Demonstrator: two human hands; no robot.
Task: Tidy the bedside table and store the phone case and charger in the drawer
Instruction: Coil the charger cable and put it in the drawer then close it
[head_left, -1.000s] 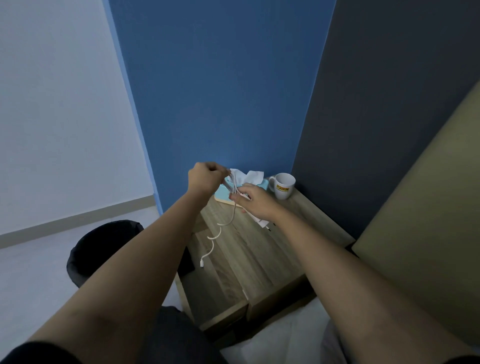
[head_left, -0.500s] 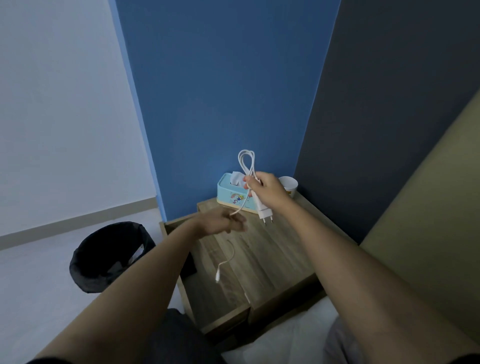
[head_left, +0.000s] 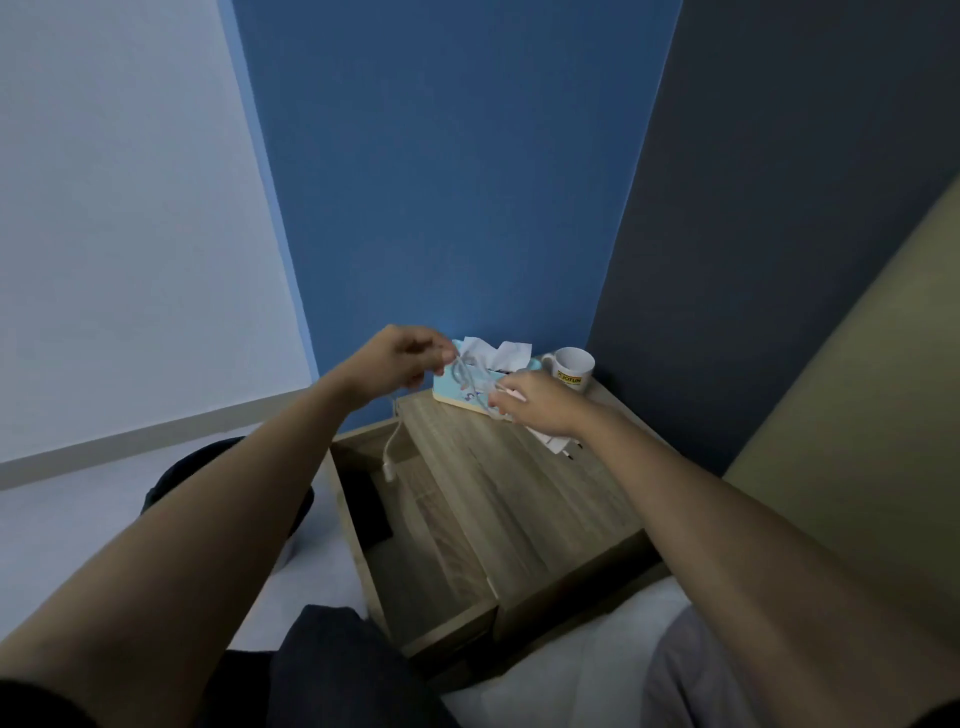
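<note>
One charger, one tissue box, one mug, one open drawer, two hands

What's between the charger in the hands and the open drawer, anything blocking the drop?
Nothing visible blocks it. Both the left hand and right hand hold the charger above the tabletop; its cable end already dangles over the open drawer. A dark flat item lies at the drawer's back left, leaving bare floor.
</note>
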